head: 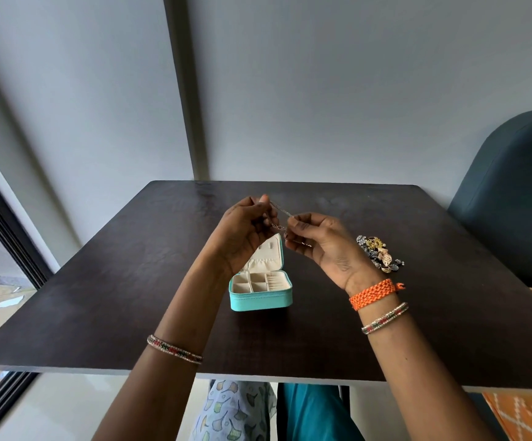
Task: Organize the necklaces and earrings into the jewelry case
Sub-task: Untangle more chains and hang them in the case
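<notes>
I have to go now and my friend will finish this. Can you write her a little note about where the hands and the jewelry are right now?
Left hand: pinches one end of a thin silver chain, raised above the case.
Right hand: pinches the other end of the same chain.
Jewelry case: teal, open, on the dark table under the hands. The compartments that show look empty.
Pile of earrings: on the table to the right of the case, behind the right wrist.
Done: case opened, one chain picked up.
Left: put the chain into the case, then move the pile over piece by piece.
</notes>
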`<state>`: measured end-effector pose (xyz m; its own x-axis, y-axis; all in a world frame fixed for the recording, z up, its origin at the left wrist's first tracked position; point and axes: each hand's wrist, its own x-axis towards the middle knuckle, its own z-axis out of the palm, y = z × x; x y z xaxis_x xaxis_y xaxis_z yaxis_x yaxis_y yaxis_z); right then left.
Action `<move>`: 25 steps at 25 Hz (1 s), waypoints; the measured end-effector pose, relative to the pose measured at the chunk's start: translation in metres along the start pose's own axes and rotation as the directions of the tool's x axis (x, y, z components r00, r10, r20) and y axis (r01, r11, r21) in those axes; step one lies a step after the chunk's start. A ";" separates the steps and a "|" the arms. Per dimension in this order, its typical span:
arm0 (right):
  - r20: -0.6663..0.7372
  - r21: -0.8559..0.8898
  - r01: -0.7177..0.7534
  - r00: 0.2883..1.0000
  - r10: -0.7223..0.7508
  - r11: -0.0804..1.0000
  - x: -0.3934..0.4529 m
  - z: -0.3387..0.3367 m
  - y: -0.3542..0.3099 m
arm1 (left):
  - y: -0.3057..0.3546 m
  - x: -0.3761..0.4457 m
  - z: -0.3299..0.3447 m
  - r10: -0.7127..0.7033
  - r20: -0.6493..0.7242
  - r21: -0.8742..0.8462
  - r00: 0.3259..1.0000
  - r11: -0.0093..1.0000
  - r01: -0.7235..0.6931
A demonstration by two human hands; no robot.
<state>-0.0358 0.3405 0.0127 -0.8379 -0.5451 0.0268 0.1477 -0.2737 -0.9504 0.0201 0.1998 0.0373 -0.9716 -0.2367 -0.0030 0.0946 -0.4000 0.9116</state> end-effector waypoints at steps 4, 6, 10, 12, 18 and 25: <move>0.015 -0.107 -0.017 1.000 0.019 0.994 0.000 -0.002 0.001 | 0.000 0.006 0.005 0.023 0.042 0.171 0.999 0.985 -0.030; 0.042 -0.099 -0.016 0.999 0.020 0.995 0.002 -0.002 -0.002 | 0.001 0.007 0.009 0.026 0.050 0.241 0.998 0.970 -0.038; 0.109 -0.125 0.021 0.994 -0.007 0.992 0.008 -0.002 -0.010 | 0.002 0.009 0.013 0.039 0.060 0.362 0.997 0.930 -0.058; 0.099 -0.212 0.059 0.994 -0.038 0.975 0.012 -0.001 -0.012 | 0.000 0.011 0.011 0.089 0.040 0.390 0.995 0.915 -0.098; -0.019 -0.489 0.152 0.983 -0.185 0.859 0.021 0.004 -0.013 | -0.006 0.015 -0.002 0.178 -0.025 0.449 0.984 0.881 -0.148; -0.003 -0.588 0.203 0.967 -0.253 0.783 0.030 0.010 -0.002 | -0.016 0.021 -0.019 0.150 -0.020 0.408 0.989 0.904 -0.129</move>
<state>-0.0557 0.3171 0.0182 -0.8497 -0.4556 0.2653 -0.3634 0.1415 -0.9208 0.0026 0.1841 0.0151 -0.9420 -0.3113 0.1253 0.1221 0.0299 0.9921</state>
